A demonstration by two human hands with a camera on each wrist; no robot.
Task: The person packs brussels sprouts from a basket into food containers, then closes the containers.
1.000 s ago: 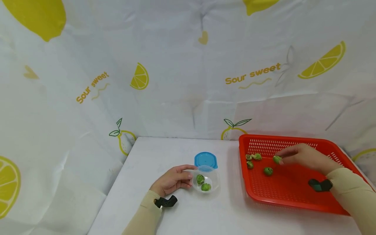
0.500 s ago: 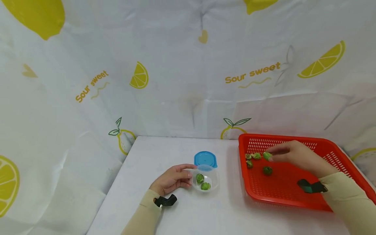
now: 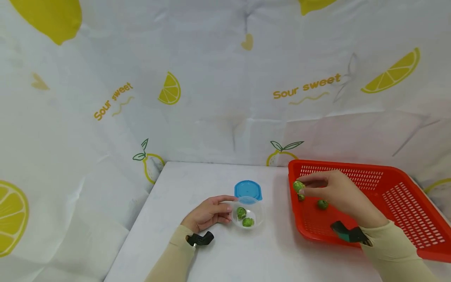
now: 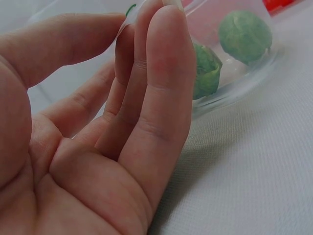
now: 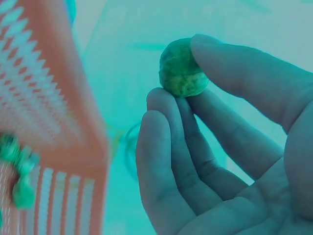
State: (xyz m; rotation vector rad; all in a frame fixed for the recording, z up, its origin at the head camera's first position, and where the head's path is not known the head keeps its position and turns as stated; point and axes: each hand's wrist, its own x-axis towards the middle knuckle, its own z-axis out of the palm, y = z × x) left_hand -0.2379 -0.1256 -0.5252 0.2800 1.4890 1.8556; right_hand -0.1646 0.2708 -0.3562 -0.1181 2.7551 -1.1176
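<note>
My right hand pinches a green sprout between thumb and fingertips above the left end of the red basket; the right wrist view shows that sprout held at the fingertips. More sprouts lie on the basket floor. My left hand holds the side of a small clear bowl on the white table, fingers against its wall. Two sprouts sit inside the bowl.
A blue lid lies on the table just behind the bowl. The white table is enclosed by a lemon-print cloth backdrop at the back and left. The basket fills the right side.
My right hand has lifted a sprout from the basket and carried it left toward the basket's left rim. The left hand stays on the bowl.
</note>
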